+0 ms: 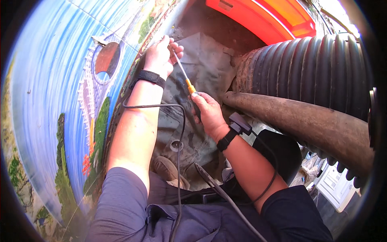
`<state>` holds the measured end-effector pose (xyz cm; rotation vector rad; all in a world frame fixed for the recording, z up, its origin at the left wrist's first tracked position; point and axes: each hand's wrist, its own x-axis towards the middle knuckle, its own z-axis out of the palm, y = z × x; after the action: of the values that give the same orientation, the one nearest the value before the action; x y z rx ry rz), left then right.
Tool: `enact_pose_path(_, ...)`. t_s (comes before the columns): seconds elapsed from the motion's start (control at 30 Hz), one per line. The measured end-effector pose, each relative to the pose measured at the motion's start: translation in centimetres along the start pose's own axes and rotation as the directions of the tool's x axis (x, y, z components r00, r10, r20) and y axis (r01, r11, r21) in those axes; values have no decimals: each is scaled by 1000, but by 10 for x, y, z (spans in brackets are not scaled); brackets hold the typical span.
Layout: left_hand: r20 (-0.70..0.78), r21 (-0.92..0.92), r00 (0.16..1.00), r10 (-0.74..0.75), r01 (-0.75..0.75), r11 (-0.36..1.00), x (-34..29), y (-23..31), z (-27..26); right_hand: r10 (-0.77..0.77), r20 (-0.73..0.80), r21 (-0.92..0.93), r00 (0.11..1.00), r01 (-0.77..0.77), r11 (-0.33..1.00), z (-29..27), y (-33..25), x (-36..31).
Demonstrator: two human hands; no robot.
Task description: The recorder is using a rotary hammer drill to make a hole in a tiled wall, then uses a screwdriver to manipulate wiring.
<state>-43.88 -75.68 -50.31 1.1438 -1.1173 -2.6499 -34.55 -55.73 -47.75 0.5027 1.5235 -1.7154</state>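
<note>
Curling beside the mural (60, 80), the left hand (164, 54) bends its fingers close at the tip of the screwdriver (190, 85); what they pinch, I can't tell. Between the hands, the shaft slants over the grey sheet (205, 60), and the right hand (207, 112) has thumb and fingers pressed round the yellow handle! Farther right, the ribbed hose (306, 72).

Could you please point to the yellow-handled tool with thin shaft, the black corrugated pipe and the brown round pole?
Yellow-handled tool with thin shaft (190, 85): head view, on its handle.
Black corrugated pipe (306, 67): head view, on its ribs.
Brown round pole (302, 115): head view, around its middle.
</note>
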Motion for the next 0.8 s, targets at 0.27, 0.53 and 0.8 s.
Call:
enact_pose_path(0.27,-11,17,1000,9,-9,1000,8,-2,5,36,46,54,998,-38,998,0,-7,5)
enact_pose_path(0.53,4,65,1000,-21,21,998,17,-11,-1,232,287,256,929,-308,916,-2,-8,12)
enact_pose_path(0.8,-2,165,1000,13,-12,986,20,-19,-6,288,313,295,905,-381,876,3,-2,21)
